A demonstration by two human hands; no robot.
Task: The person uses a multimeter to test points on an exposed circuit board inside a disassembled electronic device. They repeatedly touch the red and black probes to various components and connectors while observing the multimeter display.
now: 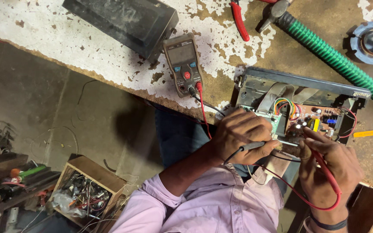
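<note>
Both hands press multimeter probes onto circuit board

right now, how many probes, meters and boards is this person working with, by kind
probes: 2 (black probe in left hand, red probe in right hand)
multimeter: 1
circuit board: 1
total: 4

Black probe and red probe tips on brown circuit board, open casing at bench edge
</note>
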